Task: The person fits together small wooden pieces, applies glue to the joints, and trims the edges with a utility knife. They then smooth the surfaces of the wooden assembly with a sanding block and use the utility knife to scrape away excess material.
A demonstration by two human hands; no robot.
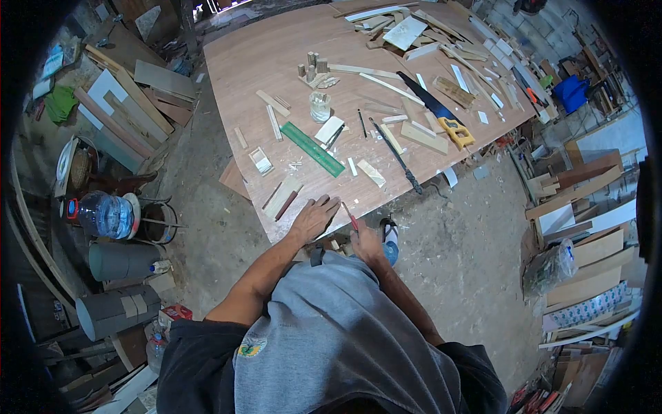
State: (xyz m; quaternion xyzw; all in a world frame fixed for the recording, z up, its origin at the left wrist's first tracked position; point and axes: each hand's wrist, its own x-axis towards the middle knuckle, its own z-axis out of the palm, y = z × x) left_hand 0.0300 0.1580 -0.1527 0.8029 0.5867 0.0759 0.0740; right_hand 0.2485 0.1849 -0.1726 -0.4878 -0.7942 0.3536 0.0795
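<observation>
Nearest, at the near edge of the workbench (234, 62): left hand (314, 217) flat on the wood, fingers spread, pressing down and holding nothing. Just beside it, right hand (365, 243) pinched around a red pencil (350, 216), tip angled up toward the bench edge, close to the left fingertips but apart from them. Likely light, stiff and thin, that pencil; easy to snap at the point, best gripped low on the shaft between thumb and two fingers, as here.

A little further in from the near edge: thin wood strips (281, 196), one dark, lying side by side just left of the left hand. Beyond them a small block (261, 161), then a green ruler (312, 149) lying diagonally toward the middle; markings too small to read.

Mid-bench: a clear glass (319, 106), upright; a white card (329, 129) beside it; a long dark bar (396, 156) running down toward the near edge.

Toward the right edge: a handsaw (434, 107) with a yellow handle, blade pointing to the far side.

Far corner: a heap of offcuts (407, 31), pale and brown, overlapping.

No brand or writing legible anywhere on the bench; a small crest on the grey shirt (252, 347), unreadable.
</observation>
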